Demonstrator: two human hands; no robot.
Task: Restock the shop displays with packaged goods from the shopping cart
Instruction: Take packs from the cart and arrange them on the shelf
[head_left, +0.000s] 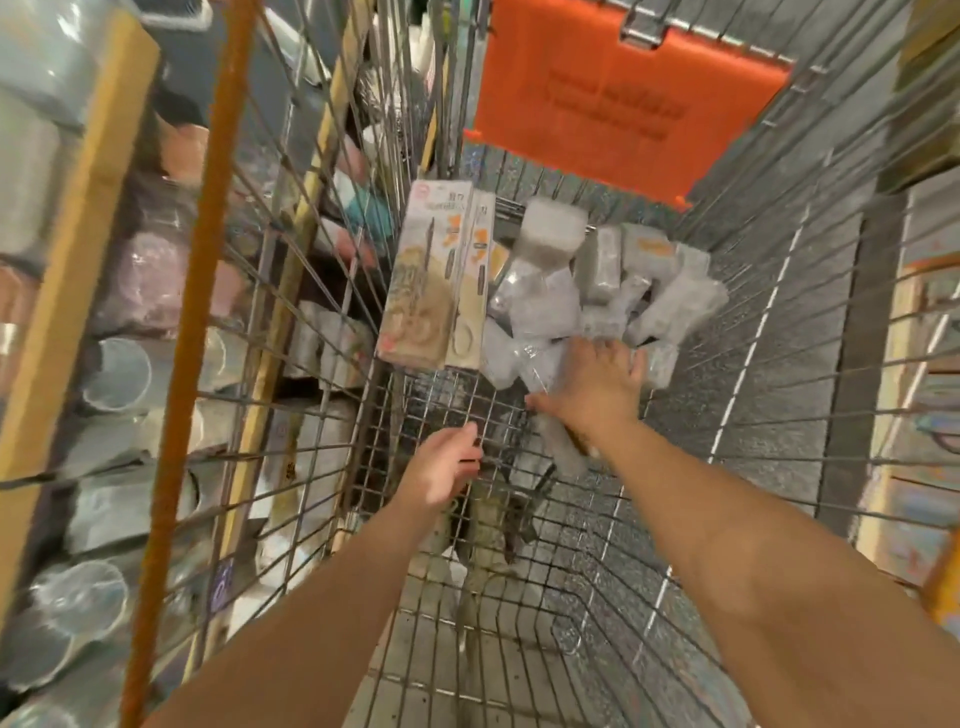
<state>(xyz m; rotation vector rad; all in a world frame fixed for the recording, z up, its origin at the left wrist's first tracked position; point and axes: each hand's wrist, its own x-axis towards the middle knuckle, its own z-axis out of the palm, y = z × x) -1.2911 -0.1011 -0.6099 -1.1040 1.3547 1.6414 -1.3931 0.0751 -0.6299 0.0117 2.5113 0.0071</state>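
I look down into a wire shopping cart. At its far end lies a heap of clear-wrapped grey packages. Two flat carded packs lean upright against the cart's left wall. My right hand reaches down onto the near edge of the heap, fingers spread over a clear package; the image is blurred and I cannot tell if it grips. One more clear packet lies under my right wrist. My left hand hovers over the cart floor, fingers loosely curled, holding nothing.
An orange plastic flap hangs at the cart's far end. Shop shelves with plastic cups, containers and pink goods stand close on the left, behind an orange-wrapped cart rail. More shelving lines the right. Grey speckled floor shows through the wire.
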